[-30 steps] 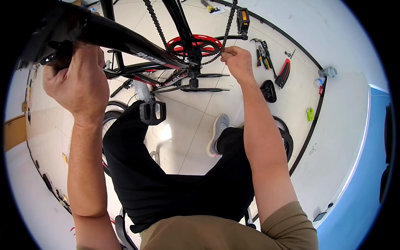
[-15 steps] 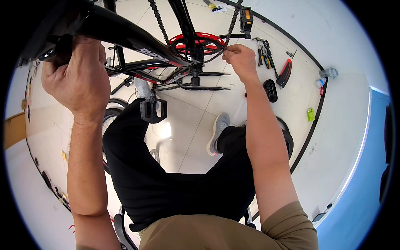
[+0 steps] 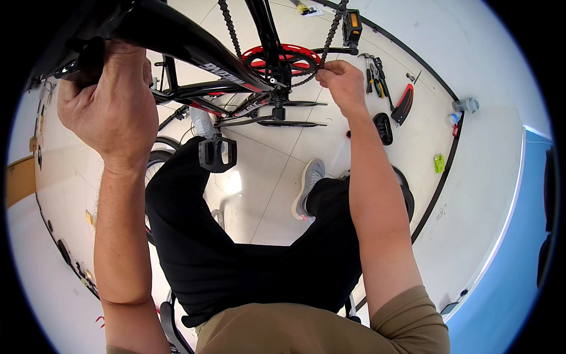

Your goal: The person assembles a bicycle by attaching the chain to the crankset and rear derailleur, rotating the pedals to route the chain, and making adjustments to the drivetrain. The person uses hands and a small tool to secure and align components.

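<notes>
A black bicycle frame (image 3: 177,44) with white lettering slants across the upper left. My left hand (image 3: 112,118) is closed around its dark end there; the fingertips are partly hidden. Near the red and black chainring (image 3: 289,50), my right hand (image 3: 343,85) pinches the chain (image 3: 332,32) between thumb and fingers at the ring's right edge. The chain runs up from both sides of the chainring. One black pedal (image 3: 217,154) hangs close to my left knee, and another pedal (image 3: 352,29) with an orange reflector sits on the crank arm above my right hand.
Right of my right hand, a hammer (image 3: 367,71) and several hand tools (image 3: 378,76) lie on the tiled floor. Beyond them are a red and black fender-like part (image 3: 403,105), a black case (image 3: 383,128), a plastic bottle (image 3: 466,105) and a green packet (image 3: 439,163).
The bicycle frame and chainring have shifted very slightly to the right, both hands with them. My left hand keeps its hold, and my right hand stays pinched at the chain.
</notes>
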The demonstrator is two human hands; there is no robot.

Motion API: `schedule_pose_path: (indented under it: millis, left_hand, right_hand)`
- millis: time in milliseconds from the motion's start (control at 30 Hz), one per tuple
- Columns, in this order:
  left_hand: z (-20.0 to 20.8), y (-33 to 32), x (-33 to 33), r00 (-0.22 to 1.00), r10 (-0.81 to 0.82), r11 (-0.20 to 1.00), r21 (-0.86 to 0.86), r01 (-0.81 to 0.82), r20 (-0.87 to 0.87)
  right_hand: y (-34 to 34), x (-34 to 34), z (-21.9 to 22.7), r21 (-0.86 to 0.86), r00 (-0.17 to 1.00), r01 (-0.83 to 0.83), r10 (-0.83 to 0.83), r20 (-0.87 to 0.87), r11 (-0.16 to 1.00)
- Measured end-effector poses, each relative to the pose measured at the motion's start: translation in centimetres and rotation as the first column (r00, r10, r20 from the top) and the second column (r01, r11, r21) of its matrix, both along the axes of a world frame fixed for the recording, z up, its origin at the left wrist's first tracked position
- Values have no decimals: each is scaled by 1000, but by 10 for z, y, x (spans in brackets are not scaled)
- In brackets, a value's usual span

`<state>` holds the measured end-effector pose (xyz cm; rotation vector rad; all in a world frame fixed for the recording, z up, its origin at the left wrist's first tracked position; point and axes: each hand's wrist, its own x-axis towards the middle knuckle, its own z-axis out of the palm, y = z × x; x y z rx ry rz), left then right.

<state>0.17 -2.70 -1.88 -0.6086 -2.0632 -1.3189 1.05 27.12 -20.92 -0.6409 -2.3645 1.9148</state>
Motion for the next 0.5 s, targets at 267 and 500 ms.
schedule_pose_path:
  millis: [267, 500]
  left_hand:
    - [1, 6, 1, 1000, -14, 996, 93, 15, -17]
    - [-1, -1, -1, 998, -29, 981, 194, 17, 62]
  right_hand:
    - [-7, 2, 13, 287, 987, 40, 6, -158, 957]
    - [-7, 2, 23, 95, 990, 18, -4, -143, 995]
